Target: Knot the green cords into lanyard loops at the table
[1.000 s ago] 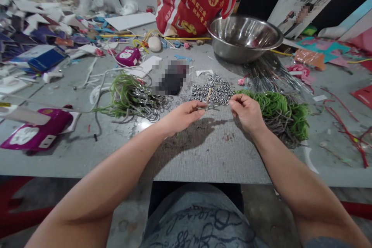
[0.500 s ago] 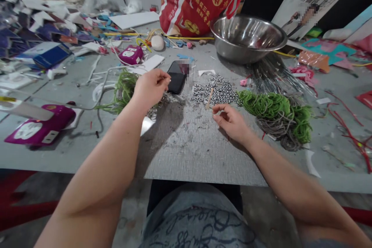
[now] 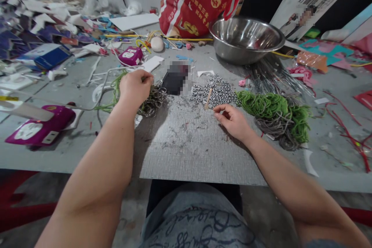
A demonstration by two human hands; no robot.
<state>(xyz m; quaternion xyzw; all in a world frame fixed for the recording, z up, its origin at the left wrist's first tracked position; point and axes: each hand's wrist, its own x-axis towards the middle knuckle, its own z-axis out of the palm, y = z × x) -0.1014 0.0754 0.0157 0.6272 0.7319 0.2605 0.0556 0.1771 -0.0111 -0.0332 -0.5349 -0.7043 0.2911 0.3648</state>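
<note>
My left hand is over a bundle of green and grey cords with metal rings, its fingers curled together. What those fingers pinch, if anything, is hidden. My right hand rests low over the table, thumb and forefinger drawn together at their tips; anything between them is too small to make out. Just beyond its fingertips lie many round silver beads in a loose patch, with a thin tan stick at their near edge. A dark phone, partly blurred out, lies between the cords and the beads.
Looped green and grey cords lie right of my right hand. Behind stand a steel bowl and a red bag. Purple power sockets sit at left, near white cables. Scraps and a blue box crowd the far left.
My left hand has moved left, away from the phone and over the cord bundle, uncovering more of the metal rings. My right hand has stayed almost still.
</note>
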